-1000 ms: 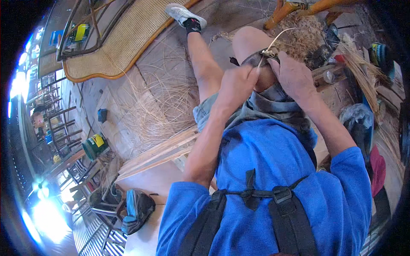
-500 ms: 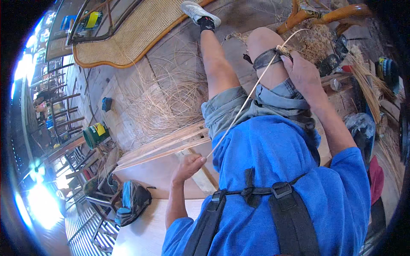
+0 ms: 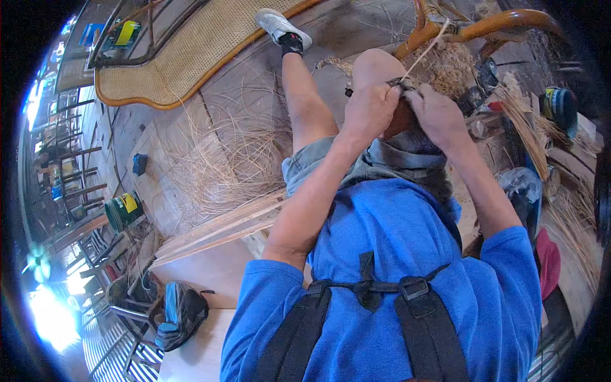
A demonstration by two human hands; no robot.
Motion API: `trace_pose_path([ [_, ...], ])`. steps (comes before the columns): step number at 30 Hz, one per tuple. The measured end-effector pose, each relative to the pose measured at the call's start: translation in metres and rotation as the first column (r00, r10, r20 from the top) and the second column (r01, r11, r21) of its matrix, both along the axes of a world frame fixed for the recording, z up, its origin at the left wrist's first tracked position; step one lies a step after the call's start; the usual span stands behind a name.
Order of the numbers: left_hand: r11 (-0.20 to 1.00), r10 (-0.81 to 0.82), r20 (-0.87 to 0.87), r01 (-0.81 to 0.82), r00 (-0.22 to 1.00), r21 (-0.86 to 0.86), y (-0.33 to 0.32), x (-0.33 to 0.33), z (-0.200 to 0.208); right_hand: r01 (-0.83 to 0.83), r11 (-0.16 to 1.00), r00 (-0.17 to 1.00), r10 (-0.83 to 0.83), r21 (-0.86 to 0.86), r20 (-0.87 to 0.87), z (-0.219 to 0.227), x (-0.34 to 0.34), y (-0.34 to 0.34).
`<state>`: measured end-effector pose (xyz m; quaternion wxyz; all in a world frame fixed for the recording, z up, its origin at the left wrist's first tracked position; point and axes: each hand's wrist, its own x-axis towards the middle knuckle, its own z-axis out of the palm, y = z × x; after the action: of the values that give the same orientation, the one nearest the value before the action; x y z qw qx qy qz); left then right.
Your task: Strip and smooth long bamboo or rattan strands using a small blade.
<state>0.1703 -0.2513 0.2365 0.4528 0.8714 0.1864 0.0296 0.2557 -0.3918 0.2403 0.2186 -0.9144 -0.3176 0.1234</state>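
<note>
Both of my hands meet at my right knee, where a dark strap (image 3: 396,81) is partly in sight. My left hand (image 3: 371,109) is closed in a pinch at the knee, on the near end of a thin pale rattan strip (image 3: 425,53). From there the strip slants up and to the right, beyond the knee. My right hand (image 3: 440,116) is just to the right, its thumb and fingers closed against the strap. What it grips is hidden by the fingers.
Loose rattan strands (image 3: 235,149) lie heaped on the floor at left, beside wooden planks (image 3: 216,223). Shavings (image 3: 449,63) lie beyond the knee near a bent cane frame (image 3: 509,24). A woven cane panel (image 3: 191,48), a green tub (image 3: 123,213) and a backpack (image 3: 181,315) are around me.
My left hand has moved from low at my left side up to the knee, next to my right hand. The strip no longer stretches across my lap; it now points away past the knee.
</note>
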Motion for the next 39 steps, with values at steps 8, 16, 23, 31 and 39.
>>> trace_pose_path([
  [8,0.982,-0.078,-0.472,-0.015,0.878,-0.190,0.046,-0.234,0.026,-0.038,0.993,0.992,0.051,-0.113,0.119,-0.004,-0.009,0.004],
  [16,0.981,0.169,-0.462,-0.105,0.871,0.160,0.055,-0.205,0.027,-0.041,0.991,0.997,0.050,-0.131,0.063,0.004,-0.021,0.022],
  [23,0.973,0.024,-0.186,0.019,0.982,0.230,0.014,-0.009,0.012,0.004,0.993,0.991,0.013,-0.122,0.136,0.003,-0.020,0.016],
  [31,0.987,-0.109,-0.117,0.093,0.987,-0.129,0.022,-0.074,0.012,0.019,0.995,0.971,0.004,-0.093,0.239,-0.005,-0.016,0.006],
  [39,0.850,0.049,-0.601,-0.349,0.798,-0.395,0.043,-0.311,0.066,0.027,0.994,0.973,-0.003,-0.104,0.229,-0.010,-0.012,0.005],
])
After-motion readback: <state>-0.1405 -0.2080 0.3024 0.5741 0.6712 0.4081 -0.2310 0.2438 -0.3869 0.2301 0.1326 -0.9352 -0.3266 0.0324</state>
